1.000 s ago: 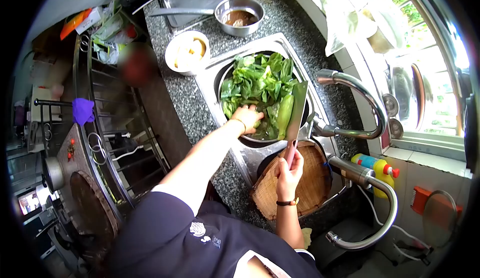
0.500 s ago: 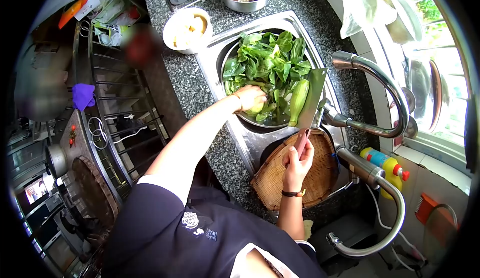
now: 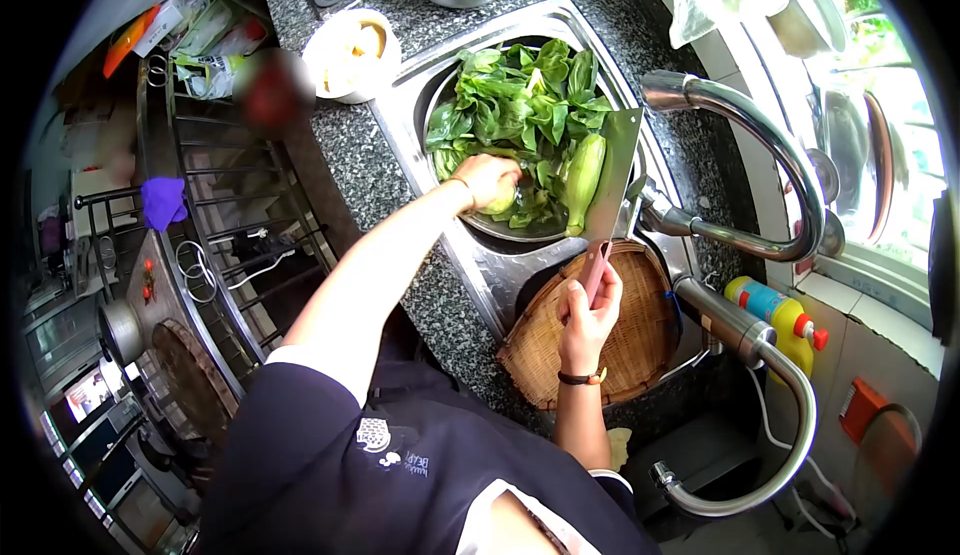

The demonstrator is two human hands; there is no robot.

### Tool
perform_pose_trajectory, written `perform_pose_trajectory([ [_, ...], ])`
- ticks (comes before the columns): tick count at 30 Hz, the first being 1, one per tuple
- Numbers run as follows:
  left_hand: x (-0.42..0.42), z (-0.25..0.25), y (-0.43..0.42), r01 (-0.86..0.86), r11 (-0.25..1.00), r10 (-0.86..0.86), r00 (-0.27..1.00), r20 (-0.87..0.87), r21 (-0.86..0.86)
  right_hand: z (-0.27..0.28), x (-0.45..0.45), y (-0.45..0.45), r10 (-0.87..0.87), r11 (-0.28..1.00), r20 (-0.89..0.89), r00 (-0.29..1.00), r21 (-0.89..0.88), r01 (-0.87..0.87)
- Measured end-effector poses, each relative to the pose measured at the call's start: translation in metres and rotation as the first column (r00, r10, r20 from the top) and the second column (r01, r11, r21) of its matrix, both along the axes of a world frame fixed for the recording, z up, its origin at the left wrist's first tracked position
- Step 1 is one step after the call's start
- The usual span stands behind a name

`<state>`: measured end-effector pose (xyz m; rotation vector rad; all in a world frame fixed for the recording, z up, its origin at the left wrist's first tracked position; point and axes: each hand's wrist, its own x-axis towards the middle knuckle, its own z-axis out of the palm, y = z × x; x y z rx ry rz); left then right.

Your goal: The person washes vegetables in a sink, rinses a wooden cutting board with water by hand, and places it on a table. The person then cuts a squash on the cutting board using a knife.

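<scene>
Head view: the leafy greens [image 3: 535, 95] lie in a round pan [image 3: 520, 238] inside the sink [image 3: 478, 277]. They look light, soft and probably slippery, so the stems should give the better hold. The left hand [image 3: 487, 183] has its fingers bent among them, partly hidden; I cannot tell what they grip. The right hand [image 3: 589, 315] holds the knife [image 3: 615, 170], fingers closed around its handle, over the bamboo basket [image 3: 640, 350]. The tap [image 3: 745, 240] limits the room beside it.

At the near side, small white lettering [image 3: 417, 463] on the dark navy short-sleeved shirt [image 3: 330, 485] appears to read "BEAR"; another line beside it is too small to make out. Print on the blue label [image 3: 762, 303] of the yellow plastic bottle with a red cap [image 3: 796, 347], at right, is too blurred to read.
</scene>
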<state>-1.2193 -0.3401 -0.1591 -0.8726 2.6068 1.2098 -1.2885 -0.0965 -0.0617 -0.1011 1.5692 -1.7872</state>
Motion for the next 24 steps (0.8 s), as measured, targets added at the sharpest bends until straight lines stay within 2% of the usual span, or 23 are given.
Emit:
perform_pose_trajectory([
  [1,0.004,-0.008,-0.007,-0.008,0.997,0.012,0.998,-0.056,0.074,-0.001,0.000,0.000,-0.009,1.000,0.000,1.000,0.000,0.009],
  [2,0.005,-0.003,-0.015,0.123,0.986,-0.115,0.991,-0.074,0.114,-0.002,-0.001,-0.001,-0.015,1.000,-0.005,1.000,0.006,0.015],
  [3,0.007,0.003,-0.014,0.213,0.977,-0.213,0.977,-0.025,0.011,-0.003,-0.001,-0.002,-0.023,1.000,-0.009,1.000,0.012,0.023],
  [5,0.007,0.018,-0.010,0.423,0.887,-0.388,0.900,0.197,-0.185,-0.002,-0.002,-0.004,-0.023,1.000,-0.006,1.000,0.011,0.023],
  [6,0.007,0.019,-0.003,0.428,0.885,-0.393,0.897,0.200,-0.180,0.000,-0.002,-0.007,-0.031,0.999,-0.029,0.999,0.015,0.031],
  [8,0.003,0.021,0.008,0.323,0.903,-0.258,0.935,0.242,-0.284,0.000,-0.002,-0.009,-0.039,0.999,-0.049,0.998,0.016,0.040],
  [9,0.002,0.022,0.012,0.323,0.903,-0.258,0.935,0.244,-0.284,-0.001,-0.002,-0.009,-0.039,0.999,-0.047,0.998,0.015,0.040],
  [11,0.001,0.022,0.018,0.217,0.902,-0.147,0.967,0.208,-0.373,-0.002,-0.002,-0.009,-0.035,0.999,-0.053,0.998,0.008,0.035],
  [12,-0.001,0.017,0.019,0.150,0.903,-0.102,0.985,0.138,-0.403,-0.002,-0.002,-0.008,-0.035,0.999,-0.053,0.998,0.010,0.036],
  [17,-0.005,-0.012,0.002,0.114,0.929,-0.076,0.990,0.119,-0.352,-0.003,-0.003,-0.004,-0.023,1.000,-0.005,1.000,0.004,0.023],
  [18,-0.004,-0.016,-0.007,0.043,0.986,-0.028,0.996,0.088,-0.164,-0.003,-0.002,-0.004,-0.025,1.000,-0.002,1.000,-0.003,0.025],
  [20,0.001,-0.014,-0.023,-0.044,0.980,0.028,0.996,0.083,0.194,-0.004,-0.001,-0.005,-0.049,0.998,-0.002,0.999,-0.030,0.049],
  [21,0.005,-0.016,-0.028,-0.043,0.981,0.027,0.996,0.089,0.187,-0.004,-0.001,-0.006,-0.051,0.998,0.005,0.999,-0.036,0.051],
  [22,0.011,-0.019,-0.032,-0.146,0.907,0.124,0.989,0.082,0.396,-0.003,-0.001,-0.007,-0.050,0.998,0.000,0.999,-0.036,0.049],
  [23,0.013,-0.012,-0.032,-0.236,0.775,0.222,0.970,0.097,0.586,-0.002,-0.002,-0.006,-0.046,0.998,-0.006,0.999,-0.033,0.045],
  [24,0.014,-0.005,-0.036,-0.262,0.695,0.207,0.965,0.163,0.669,-0.001,-0.003,-0.006,-0.037,0.999,-0.002,0.999,-0.031,0.037],
])
